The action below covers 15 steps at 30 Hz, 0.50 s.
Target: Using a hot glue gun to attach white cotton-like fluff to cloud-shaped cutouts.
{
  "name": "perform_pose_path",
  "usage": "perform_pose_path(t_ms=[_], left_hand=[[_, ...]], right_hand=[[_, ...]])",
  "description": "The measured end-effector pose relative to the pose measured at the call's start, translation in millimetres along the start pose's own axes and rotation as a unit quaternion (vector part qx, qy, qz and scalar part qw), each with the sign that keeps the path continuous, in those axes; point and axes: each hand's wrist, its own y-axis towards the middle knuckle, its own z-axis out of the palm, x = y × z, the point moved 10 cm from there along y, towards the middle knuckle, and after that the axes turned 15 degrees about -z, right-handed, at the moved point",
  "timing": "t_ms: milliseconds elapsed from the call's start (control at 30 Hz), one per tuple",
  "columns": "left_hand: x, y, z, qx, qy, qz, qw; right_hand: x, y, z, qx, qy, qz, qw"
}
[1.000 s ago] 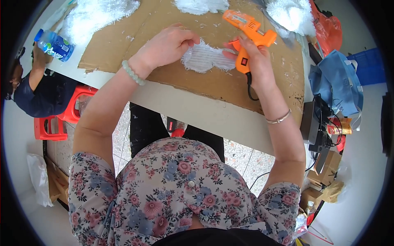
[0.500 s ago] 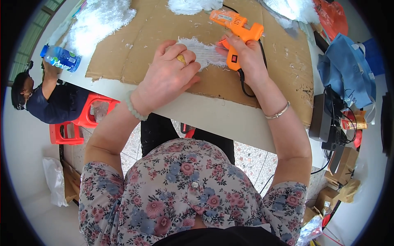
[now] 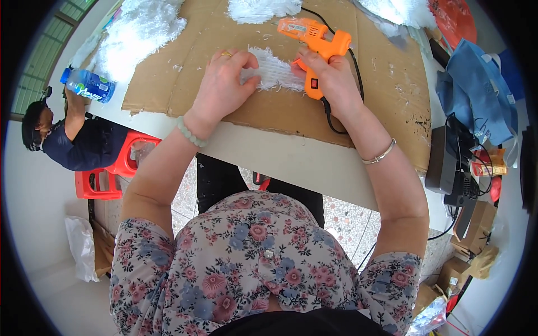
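My right hand (image 3: 336,78) is wrapped round an orange glue gun (image 3: 319,47), whose nozzle points to the far left. A dark cord runs down from its grip. On the cardboard lies a small piece of white fringed cloth (image 3: 274,70), between my two hands. At its left end is my left hand (image 3: 221,84), the thumb and curved fingers apart, with white cloth showing in the gap. Fingertips of my right hand reach the cloth's right end beside the red trigger.
A brown cardboard sheet (image 3: 168,84) covers much of the white table (image 3: 269,148). Fluffy white material (image 3: 140,33) lies at the far left, near a blue-capped bottle (image 3: 89,84). Beyond it a person (image 3: 84,137) sits. Blue bags (image 3: 476,92) and a black device (image 3: 443,159) stand at right.
My left hand has turned and moved slightly left, its fingers uncurling from the cloth. The glue gun in my right hand has shifted slightly left.
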Motion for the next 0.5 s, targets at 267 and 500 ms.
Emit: perform_pose_path(t_ms=[267,500], left_hand=[[-20.6,0.9,-18.4,-0.040,-0.035,0.035,0.998],[-28.7,1.9,10.8,0.020,0.022,0.070,0.997]], right_hand=[[1.8,4.4,-2.5,-0.001,-0.001,-0.007,1.000],[-3.4,0.8,-4.6,-0.018,0.018,0.001,1.000]])
